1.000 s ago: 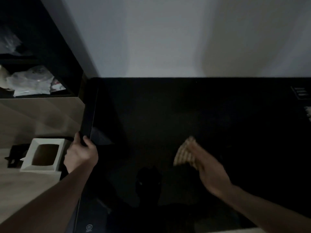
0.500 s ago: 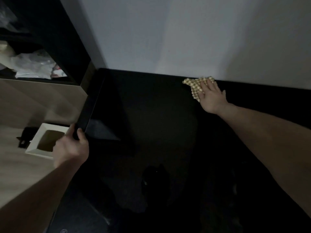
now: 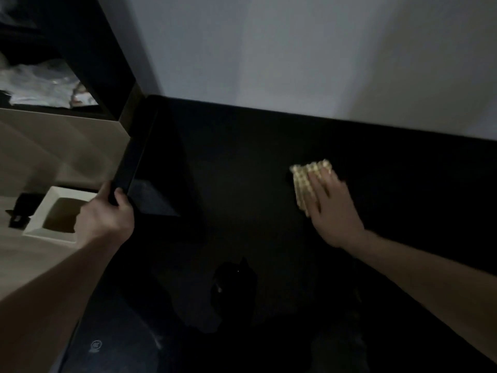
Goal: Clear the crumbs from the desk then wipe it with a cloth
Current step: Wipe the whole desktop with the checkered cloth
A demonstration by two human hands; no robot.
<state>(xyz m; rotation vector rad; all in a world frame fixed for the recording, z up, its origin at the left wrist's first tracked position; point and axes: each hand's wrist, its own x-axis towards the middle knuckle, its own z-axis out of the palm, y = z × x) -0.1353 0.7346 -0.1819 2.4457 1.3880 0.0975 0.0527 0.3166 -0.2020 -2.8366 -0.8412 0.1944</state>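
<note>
cloth [image 3: 309,181], the yellow checked one, is flat on the black desk [image 3: 242,205] out toward the right-middle, w/ the right hand [image 3: 332,208] pressing on it, fingers straight and spread, palm down, nothing curled round it. half a sec ago that hand + cloth were up at the back edge against the wall [image 3: 295,55], now they've come back toward the person, and a sec ago they were lower and closer still, so imo it's back-and-forth wiping strokes, well into the wipe part. can't see any crumbs but tbh the top is too dark to tell. left hand [image 3: 107,216] hasn't budged, fingers wrapped round the desk's left edge, prob bracing. further left there's a white box w/ a window [image 3: 57,214] on the wood surface [image 3: 24,254] and a shelf w/ plastic bags [image 3: 40,84] up top.
</note>
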